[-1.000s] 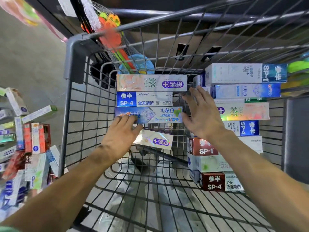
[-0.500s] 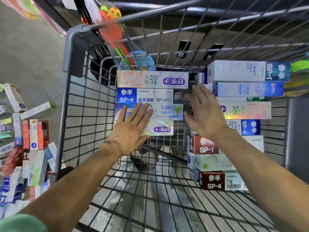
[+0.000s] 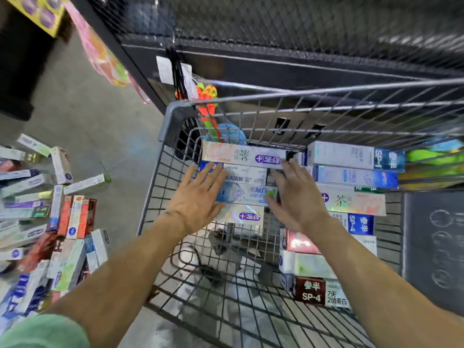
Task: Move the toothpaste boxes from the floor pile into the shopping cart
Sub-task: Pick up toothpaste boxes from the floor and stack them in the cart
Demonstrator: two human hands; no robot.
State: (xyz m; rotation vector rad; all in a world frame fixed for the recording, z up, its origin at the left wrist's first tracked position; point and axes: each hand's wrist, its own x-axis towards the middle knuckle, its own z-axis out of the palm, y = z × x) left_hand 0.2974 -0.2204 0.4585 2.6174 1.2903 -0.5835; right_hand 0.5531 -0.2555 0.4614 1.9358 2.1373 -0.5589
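hands reached into the shopping cart (image 3: 175, 114). left hand (image 3: 198, 197) lay flat with straight, spread fingers against a stack of toothpaste boxes (image 3: 241, 182) at the cart's far wall. right hand (image 3: 296, 197), fingers also straight, sat between that stack and a taller stack (image 3: 351, 202) beside it. more boxes lay in the floor pile (image 3: 42, 217) left of the cart.

Both bare forearms extend forward, side by side. Left hand (image 3: 194, 199) and right hand (image 3: 298, 197) are spread flat, backs up, fingers (image 3: 213, 172) straight and splayed, holding nothing.
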